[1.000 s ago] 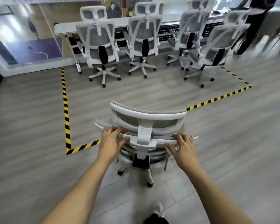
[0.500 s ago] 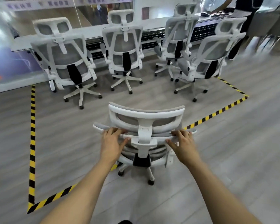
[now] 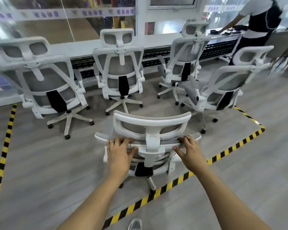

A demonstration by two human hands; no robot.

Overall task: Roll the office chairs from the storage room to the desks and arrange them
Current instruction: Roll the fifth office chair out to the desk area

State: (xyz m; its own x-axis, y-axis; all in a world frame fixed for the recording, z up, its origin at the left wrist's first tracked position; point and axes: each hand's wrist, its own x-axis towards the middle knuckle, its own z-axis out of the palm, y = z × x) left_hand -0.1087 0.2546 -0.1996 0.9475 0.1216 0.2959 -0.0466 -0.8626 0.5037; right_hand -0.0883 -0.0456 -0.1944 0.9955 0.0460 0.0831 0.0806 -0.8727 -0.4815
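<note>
A white office chair (image 3: 152, 128) with grey mesh stands right in front of me, its back toward me. My left hand (image 3: 119, 152) grips the top rail of its backrest left of the headrest post, fingers over the rail and thumb under. My right hand (image 3: 190, 151) grips the same rail to the right of the post. The chair's wheels sit at the yellow-black floor tape (image 3: 166, 186). A long white desk (image 3: 83, 47) runs along the glass wall ahead.
Several matching chairs stand at the desk: one at the left (image 3: 45, 83), one in the middle (image 3: 120, 70), one further right (image 3: 186, 63), and a turned one (image 3: 223, 87) close on the right. A person (image 3: 259, 19) stands at the desk's far right end.
The chair and I have rolled forward across the tape line into the marked area; the chairs at the desk are much nearer. Both hands keep their hold on the backrest.
</note>
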